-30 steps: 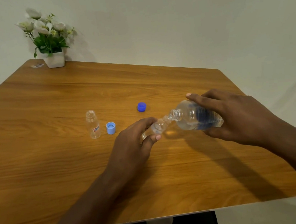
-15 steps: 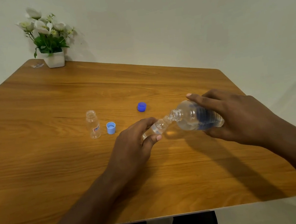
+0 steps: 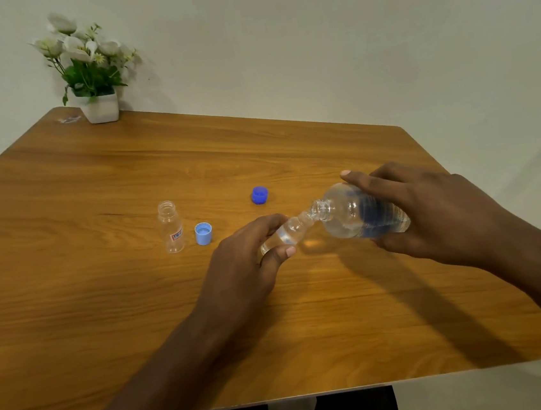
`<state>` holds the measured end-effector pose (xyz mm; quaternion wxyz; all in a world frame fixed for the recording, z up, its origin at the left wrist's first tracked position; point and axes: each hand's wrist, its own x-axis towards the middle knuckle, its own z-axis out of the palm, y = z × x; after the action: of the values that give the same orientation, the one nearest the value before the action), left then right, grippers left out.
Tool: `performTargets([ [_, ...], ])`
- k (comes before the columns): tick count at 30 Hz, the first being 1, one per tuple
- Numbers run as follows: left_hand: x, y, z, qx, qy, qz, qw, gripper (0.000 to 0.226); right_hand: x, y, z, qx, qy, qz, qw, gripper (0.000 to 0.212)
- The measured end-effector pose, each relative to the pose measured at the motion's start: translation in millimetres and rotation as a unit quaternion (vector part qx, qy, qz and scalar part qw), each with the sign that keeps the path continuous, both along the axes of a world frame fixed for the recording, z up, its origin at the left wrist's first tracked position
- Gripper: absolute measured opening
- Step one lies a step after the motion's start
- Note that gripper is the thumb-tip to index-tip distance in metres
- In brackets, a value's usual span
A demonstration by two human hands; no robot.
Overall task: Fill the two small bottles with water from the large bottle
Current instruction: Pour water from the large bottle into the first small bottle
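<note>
My right hand (image 3: 430, 211) grips the large clear bottle (image 3: 350, 216) with a blue label, tipped nearly flat with its open mouth pointing left. Its mouth touches the neck of a small clear bottle (image 3: 288, 231), tilted and held in my left hand (image 3: 245, 267) above the wooden table (image 3: 106, 305). The small bottle's lower part is hidden by my fingers. A second small bottle (image 3: 171, 227), open and upright, stands to the left with a red-and-white label.
A light blue cap (image 3: 204, 233) lies open side up beside the standing small bottle. A darker blue cap (image 3: 259, 195) lies farther back. A white pot of flowers (image 3: 98, 106) stands at the far left corner, near the wall.
</note>
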<state>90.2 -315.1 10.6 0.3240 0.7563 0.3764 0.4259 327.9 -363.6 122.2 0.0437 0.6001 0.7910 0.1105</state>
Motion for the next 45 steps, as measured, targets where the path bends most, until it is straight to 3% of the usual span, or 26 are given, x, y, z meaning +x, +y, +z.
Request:
performTargets([
  [17, 1, -3, 4, -0.030, -0.043, -0.006, 0.999, 0.034, -6, -4, -8, -0.003, 0.073, 0.002, 0.997, 0.091],
  [30, -1, -2, 7, -0.046, -0.091, -0.012, 0.995, 0.032, -9, 3, -26, 0.004, 0.215, 0.006, 0.977, 0.094],
  [33, -1, -2, 11, -0.058, -0.112, -0.015, 0.992, 0.033, -12, 6, -30, -0.002, 0.288, 0.005, 0.958, 0.093],
  [37, -3, 0, 14, -0.077, -0.125, -0.003, 0.989, 0.029, -16, 11, -36, -0.006, 0.430, 0.003, 0.903, 0.082],
  [45, -27, 3, 12, -0.095, -0.094, 0.036, 0.990, 0.025, -26, 29, -52, 0.080, 0.539, -0.034, 0.838, 0.075],
])
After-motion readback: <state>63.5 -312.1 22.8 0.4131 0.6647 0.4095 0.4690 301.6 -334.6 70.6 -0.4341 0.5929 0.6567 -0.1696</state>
